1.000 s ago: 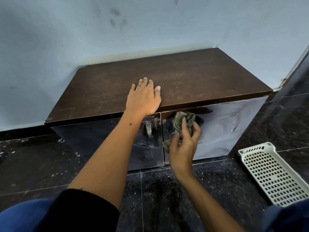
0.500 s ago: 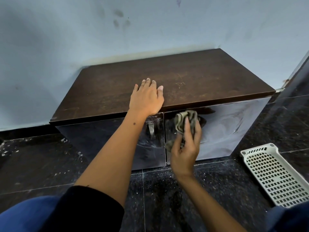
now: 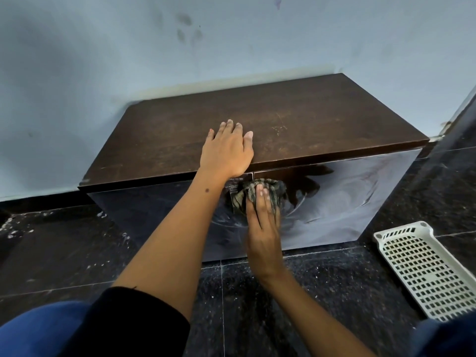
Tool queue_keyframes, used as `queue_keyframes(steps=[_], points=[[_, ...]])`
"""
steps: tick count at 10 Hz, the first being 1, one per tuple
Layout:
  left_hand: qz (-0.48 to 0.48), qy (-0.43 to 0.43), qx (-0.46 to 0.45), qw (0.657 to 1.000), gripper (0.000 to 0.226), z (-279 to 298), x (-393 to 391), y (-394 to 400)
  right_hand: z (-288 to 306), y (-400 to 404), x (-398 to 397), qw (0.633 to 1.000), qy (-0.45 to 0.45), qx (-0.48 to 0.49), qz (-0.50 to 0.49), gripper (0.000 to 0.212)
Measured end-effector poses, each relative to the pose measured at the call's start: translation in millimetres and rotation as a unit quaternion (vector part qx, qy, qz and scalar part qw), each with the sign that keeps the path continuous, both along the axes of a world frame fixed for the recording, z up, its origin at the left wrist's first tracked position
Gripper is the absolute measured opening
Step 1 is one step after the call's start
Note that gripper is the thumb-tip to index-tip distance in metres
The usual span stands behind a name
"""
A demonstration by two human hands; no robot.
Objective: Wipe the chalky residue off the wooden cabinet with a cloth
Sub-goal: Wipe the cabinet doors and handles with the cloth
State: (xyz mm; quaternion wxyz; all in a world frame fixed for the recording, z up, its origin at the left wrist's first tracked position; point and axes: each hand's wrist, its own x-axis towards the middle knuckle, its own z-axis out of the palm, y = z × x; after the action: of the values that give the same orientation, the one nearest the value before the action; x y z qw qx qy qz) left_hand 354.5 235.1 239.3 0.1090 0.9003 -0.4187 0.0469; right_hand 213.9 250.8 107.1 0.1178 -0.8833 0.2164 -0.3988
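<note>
The low wooden cabinet (image 3: 296,119) stands against the far wall, its matte brown top scuffed, its glossy dark front smeared with whitish swirls; the handle is hidden behind the cloth. At right a white perforated plastic basket (image 3: 422,269) is cut off by the frame edge. The left hand (image 3: 226,153) lies flat, fingers straight, on the top's near edge. The right hand (image 3: 262,228) presses the crumpled greenish cloth (image 3: 257,193) against the front with extended fingers.

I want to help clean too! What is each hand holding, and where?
The right hand presses a crumpled cloth against the cabinet front with straight fingers. The left hand rests flat on the cabinet top, holding nothing.
</note>
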Motion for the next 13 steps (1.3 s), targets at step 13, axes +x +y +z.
queue_keyframes(steps=[13], points=[[-0.002,0.003,0.005,1.0,0.055,-1,4,-2,78,34,33,0.642,-0.282,0.713,-0.006,0.051]])
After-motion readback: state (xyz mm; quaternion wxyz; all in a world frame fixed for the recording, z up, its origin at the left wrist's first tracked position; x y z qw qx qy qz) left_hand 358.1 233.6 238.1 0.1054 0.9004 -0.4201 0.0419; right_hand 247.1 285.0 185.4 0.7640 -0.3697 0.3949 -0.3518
